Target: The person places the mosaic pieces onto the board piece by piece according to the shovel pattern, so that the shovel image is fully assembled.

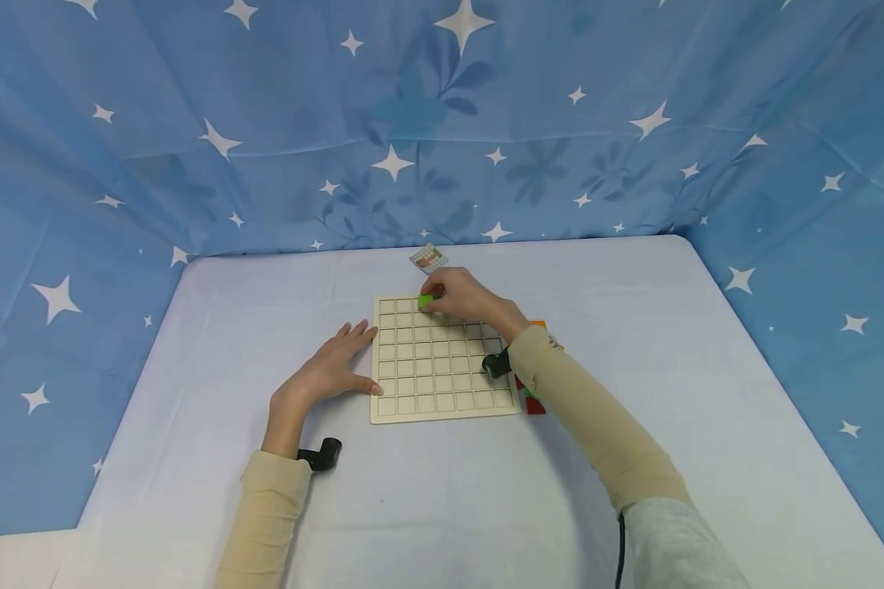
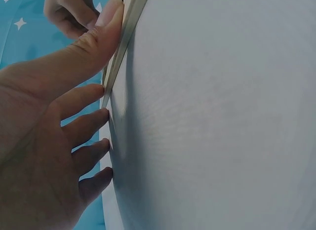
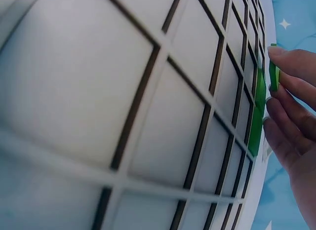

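Pinching thin green tile (image 3: 274,74) between thumb and fingers, right hand (image 1: 460,294) reaches to far edge of grid board (image 1: 438,364), grip seemingly for fine control; tile's contact with board cannot be told. More green (image 3: 256,124) lies on board beside fingertips. Left hand (image 1: 327,368) apart from right, fingers spread, thumb touching board's left edge, probably to stop sliding. Red piece (image 1: 534,406) and orange piece (image 1: 538,324) by right edge near forearm, likely for easy reach. Patterned card (image 1: 430,258) beyond board, perhaps for reference.
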The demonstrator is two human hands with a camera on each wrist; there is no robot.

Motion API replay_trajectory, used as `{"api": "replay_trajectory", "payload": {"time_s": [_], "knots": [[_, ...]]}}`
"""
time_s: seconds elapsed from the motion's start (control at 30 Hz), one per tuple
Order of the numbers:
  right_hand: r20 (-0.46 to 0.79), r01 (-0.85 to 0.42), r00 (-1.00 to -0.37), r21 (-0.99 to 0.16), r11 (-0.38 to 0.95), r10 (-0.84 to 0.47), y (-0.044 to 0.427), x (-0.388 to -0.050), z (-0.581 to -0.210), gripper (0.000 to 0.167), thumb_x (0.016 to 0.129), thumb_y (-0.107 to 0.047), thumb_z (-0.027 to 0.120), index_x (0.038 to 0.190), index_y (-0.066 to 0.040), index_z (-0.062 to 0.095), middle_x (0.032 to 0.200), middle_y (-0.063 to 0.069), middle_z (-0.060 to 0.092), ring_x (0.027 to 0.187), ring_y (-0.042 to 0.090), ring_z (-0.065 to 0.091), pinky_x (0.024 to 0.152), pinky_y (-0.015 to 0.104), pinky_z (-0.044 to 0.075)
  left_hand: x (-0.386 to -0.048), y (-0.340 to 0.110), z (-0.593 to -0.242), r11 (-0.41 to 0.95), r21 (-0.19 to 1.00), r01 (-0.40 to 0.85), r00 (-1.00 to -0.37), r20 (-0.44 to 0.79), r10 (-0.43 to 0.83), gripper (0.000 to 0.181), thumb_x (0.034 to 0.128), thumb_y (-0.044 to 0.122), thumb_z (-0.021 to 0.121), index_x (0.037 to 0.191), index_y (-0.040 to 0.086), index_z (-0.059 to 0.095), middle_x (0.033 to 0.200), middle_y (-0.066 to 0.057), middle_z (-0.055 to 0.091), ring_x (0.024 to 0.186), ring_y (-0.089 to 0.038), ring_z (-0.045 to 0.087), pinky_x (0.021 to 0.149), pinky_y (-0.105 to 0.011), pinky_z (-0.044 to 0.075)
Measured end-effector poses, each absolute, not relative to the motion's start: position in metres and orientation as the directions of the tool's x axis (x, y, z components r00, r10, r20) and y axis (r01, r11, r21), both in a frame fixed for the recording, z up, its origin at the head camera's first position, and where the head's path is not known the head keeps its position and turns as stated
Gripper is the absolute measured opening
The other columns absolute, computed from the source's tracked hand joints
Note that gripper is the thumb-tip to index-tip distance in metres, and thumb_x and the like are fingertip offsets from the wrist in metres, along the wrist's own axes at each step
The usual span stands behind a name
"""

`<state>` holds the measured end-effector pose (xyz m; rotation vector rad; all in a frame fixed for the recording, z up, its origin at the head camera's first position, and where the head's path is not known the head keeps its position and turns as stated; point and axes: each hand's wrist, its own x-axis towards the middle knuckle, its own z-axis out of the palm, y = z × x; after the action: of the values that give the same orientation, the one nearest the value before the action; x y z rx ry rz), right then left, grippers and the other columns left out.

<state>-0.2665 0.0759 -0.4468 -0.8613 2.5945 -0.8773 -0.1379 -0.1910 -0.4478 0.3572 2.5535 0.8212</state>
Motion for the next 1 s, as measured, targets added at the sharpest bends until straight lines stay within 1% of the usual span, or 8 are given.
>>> {"api": "replay_trajectory", "payload": {"time_s": [0.23,0.43,0.7,1.0], "knots": [[-0.077,-0.447,-0.785,-0.616,0.648,-0.615,0.068,-0.268,-0.447,0.030,0.094,-0.018,0.077,0.119,-0.002,0.075,0.116,0.012,0.073,0.106,0.024,0.069,0.092,0.035,0.058,-0.138,-0.190,-0.447,0.794,0.598,0.110,-0.873,-0.325,0.365,0.107,0.0813,0.036,0.088,0.165,0.011,0.025,0.174,-0.011,0.012,0.160,-0.038,0.002,0.126,-0.065,0.013],[-0.073,-0.446,-0.787,-0.619,0.646,-0.613,0.065,-0.268,-0.448,0.028,0.093,-0.017,0.078,0.117,-0.002,0.075,0.113,0.012,0.074,0.104,0.024,0.070,0.091,0.036,0.058,-0.138,-0.191,-0.447,0.796,0.597,0.102,-0.873,-0.329,0.359,0.107,0.0811,0.036,0.088,0.165,0.011,0.025,0.174,-0.010,0.012,0.160,-0.038,0.002,0.125,-0.066,0.013],[-0.069,-0.449,-0.788,-0.616,0.647,-0.612,0.064,-0.269,-0.451,0.027,0.092,-0.018,0.079,0.116,-0.004,0.076,0.112,0.011,0.075,0.104,0.025,0.070,0.091,0.037,0.058,-0.139,-0.191,-0.448,0.798,0.594,0.103,-0.875,-0.327,0.356,0.108,0.0807,0.037,0.088,0.165,0.011,0.026,0.174,-0.011,0.013,0.160,-0.038,0.003,0.125,-0.066,0.013],[-0.069,-0.474,-0.781,-0.580,0.663,-0.620,0.063,-0.268,-0.451,0.028,0.092,-0.019,0.079,0.116,-0.005,0.076,0.115,0.011,0.073,0.106,0.025,0.069,0.093,0.037,0.057,-0.137,-0.191,-0.446,0.795,0.597,0.104,-0.874,-0.327,0.360,0.108,0.0808,0.035,0.088,0.165,0.011,0.025,0.174,-0.011,0.012,0.160,-0.038,0.002,0.125,-0.066,0.013]]}}
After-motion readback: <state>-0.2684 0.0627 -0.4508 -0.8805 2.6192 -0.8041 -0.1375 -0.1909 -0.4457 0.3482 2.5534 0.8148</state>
